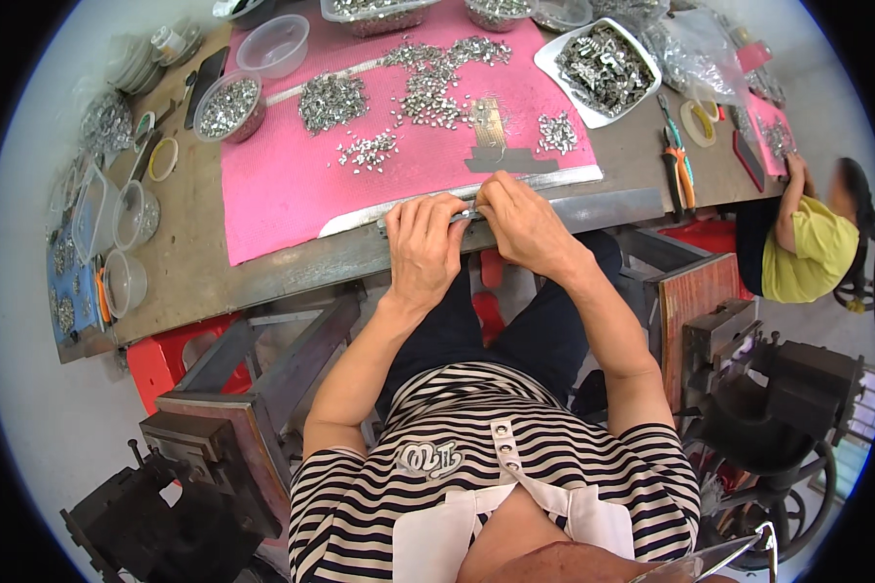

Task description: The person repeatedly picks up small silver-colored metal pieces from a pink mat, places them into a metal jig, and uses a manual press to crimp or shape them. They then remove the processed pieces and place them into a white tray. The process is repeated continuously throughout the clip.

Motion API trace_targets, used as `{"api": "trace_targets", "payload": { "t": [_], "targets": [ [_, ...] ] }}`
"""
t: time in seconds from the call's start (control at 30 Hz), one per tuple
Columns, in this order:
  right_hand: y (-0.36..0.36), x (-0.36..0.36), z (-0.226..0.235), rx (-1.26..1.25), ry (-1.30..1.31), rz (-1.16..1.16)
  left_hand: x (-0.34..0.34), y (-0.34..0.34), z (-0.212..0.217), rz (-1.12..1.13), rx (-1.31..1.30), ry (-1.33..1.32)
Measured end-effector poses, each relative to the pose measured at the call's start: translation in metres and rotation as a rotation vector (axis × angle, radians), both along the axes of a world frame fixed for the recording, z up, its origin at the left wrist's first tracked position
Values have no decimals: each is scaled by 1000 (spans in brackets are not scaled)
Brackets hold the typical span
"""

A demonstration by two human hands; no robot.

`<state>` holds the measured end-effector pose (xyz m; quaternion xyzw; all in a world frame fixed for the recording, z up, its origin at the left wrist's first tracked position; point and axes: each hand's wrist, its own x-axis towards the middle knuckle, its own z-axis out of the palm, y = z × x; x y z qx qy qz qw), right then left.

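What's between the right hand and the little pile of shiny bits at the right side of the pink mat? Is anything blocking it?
Nothing tall that I can see. Between the right hand and the pile lie just the silvery edge strip and a grey patch, both looking flat.

Wears a short-sleeved top (pixel 360 515) in narrow stripes of black and off-white, with loose sleeves (pixel 651 462). Has a broad white collar (pixel 433 534) spread open in two flaps, above a pale placket (pixel 502 459) set with round metal-rimmed fasteners. Bears a whitish, dark-outlined emblem (pixel 430 460) on the left chest. Dressed below in dark navy trousers (pixel 423 340). Has clear-lensed glasses (pixel 715 559) with a thin, shiny frame.
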<state>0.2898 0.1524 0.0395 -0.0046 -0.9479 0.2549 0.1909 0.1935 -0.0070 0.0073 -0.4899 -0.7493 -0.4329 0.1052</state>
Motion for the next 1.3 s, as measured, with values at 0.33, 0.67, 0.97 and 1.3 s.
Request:
{"api": "trace_targets", "payload": {
  "t": [0.33, 0.67, 0.97, 1.3],
  "targets": [
    [10, 2, -3, -82, 177, -20, 0, -1, -3, -8, -2, -4],
    [35, -21, -31, 240, 184, -442, 2, 0, 0, 21, -6, -11],
    [31, -25, -30, 238, 132, -413, 3, 2, -4, 25, 5, -2],
    [2, -1, 1, -180, 133, -13, 3, 1, -5, 33, 20, -10]
  ]
}}
